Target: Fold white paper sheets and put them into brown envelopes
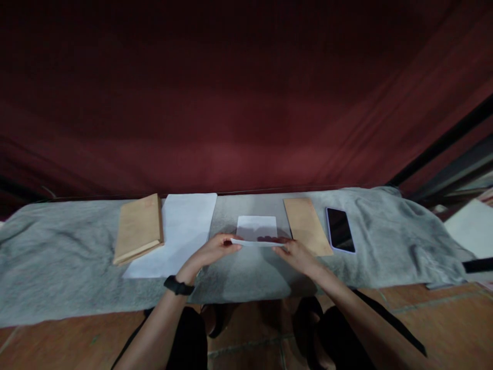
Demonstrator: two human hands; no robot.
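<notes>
This looks like a makeshift desk in a home room. A grey blanket (pixel 57 257) is spread over a low surface across the middle of the frame, and a dark red curtain (pixel 246 103) fills the top. Reddish floor tiles (pixel 442 318) run along the bottom, and envelopes (pixel 138 228), paper (pixel 257 227) and a phone (pixel 340 229) lie on the blanket.

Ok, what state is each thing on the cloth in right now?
folded white paper: folded over, held at its near edge
left hand: pinching the paper's left end
right hand: pinching its right end
white sheet: flat, unfolded
brown envelope stack: lying flat
single brown envelope: lying flat
phone: face up, screen dark
</notes>
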